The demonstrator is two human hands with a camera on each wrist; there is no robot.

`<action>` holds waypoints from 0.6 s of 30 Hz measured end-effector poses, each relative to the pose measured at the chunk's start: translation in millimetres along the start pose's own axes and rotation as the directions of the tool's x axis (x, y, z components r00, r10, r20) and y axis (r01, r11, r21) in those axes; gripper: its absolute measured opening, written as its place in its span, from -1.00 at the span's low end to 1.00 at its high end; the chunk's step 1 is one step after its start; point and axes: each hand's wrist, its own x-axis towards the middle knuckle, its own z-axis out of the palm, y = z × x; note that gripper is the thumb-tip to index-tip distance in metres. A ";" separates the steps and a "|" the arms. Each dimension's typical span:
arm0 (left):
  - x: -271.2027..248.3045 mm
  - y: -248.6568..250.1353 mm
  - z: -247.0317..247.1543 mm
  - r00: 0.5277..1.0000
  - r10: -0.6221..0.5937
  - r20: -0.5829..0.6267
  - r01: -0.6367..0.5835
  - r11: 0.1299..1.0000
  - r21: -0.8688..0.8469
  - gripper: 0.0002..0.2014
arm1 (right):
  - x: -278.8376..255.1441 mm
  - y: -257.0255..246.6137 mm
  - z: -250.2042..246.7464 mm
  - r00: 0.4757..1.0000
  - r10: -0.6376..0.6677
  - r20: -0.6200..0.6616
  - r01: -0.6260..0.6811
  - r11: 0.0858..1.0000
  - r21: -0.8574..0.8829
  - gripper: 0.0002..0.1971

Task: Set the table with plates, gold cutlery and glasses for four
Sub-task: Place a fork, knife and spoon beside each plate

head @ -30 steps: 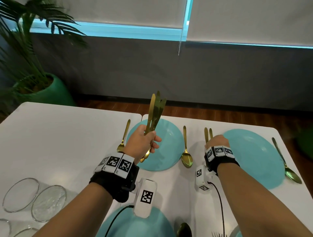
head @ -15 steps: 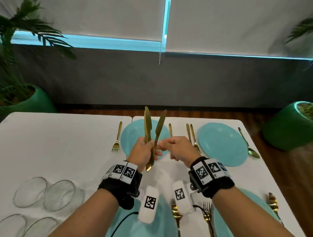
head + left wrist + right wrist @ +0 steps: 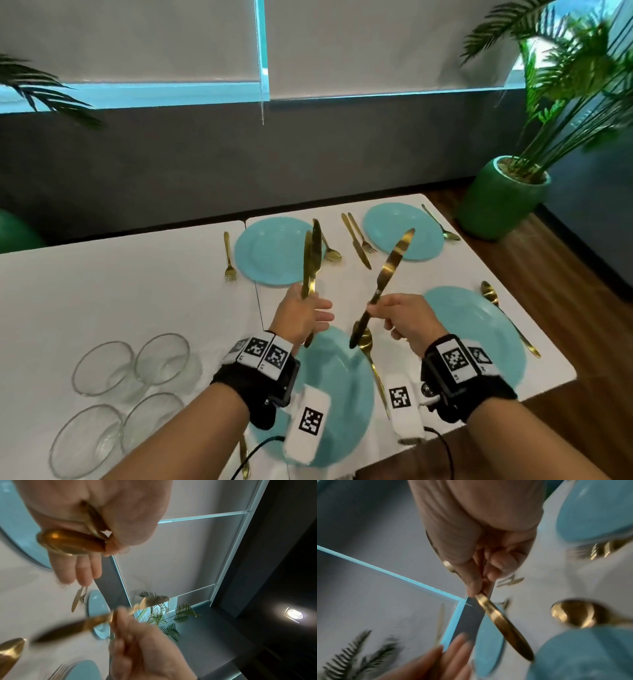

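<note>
Your right hand (image 3: pixel 406 320) pinches one gold knife (image 3: pixel 387 277) above the white table (image 3: pixel 102 291); your left hand (image 3: pixel 301 317) grips two more knives (image 3: pixel 311 263). Four blue plates (image 3: pixel 404 231) lie right, glasses (image 3: pixel 161 358) near left, grey wall and potted palm (image 3: pixel 503 195) beyond.

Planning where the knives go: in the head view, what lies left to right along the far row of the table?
Gold fork → far-left plate → spoon → knife → fork → far-right plate → spoon.

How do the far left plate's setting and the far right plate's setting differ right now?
The far left plate has a fork on its left and no knife; the far right plate has a knife and fork together on its left. Both are blue, each with a gold spoon on its right.
</note>
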 end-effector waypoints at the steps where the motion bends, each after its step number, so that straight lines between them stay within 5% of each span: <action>1: -2.8 -1.5 -4.6 1.000 0.007 -0.009 -0.007 1.000 0.030 -0.95 | 1.7 9.5 -9.8 0.999 0.006 -0.033 -0.009 0.996 -0.090 -0.83; 3: -6.6 -3.7 -11.8 0.999 0.021 -0.028 -0.019 0.999 0.051 -0.91 | 5.4 26.3 -26.8 0.997 -0.009 -0.073 -0.022 0.915 -0.404 -0.77; 5: -8.0 -4.4 -15.4 0.999 0.024 -0.043 -0.022 0.999 0.044 -0.90 | 7.5 43.1 -35.5 0.996 -0.017 -0.086 -0.054 0.652 -0.756 -0.69; 8: -8.9 -4.3 -17.6 0.997 0.035 -0.075 -0.031 0.998 0.053 -0.88 | 14.8 69.3 -34.9 0.996 0.013 -0.092 -0.089 0.398 -0.913 -0.58; 18: -6.5 -11.0 -15.5 0.986 0.062 -0.152 -0.041 0.990 0.136 -0.91 | 46.2 117.2 -34.0 0.965 0.135 -0.226 -0.263 0.461 -0.847 -0.78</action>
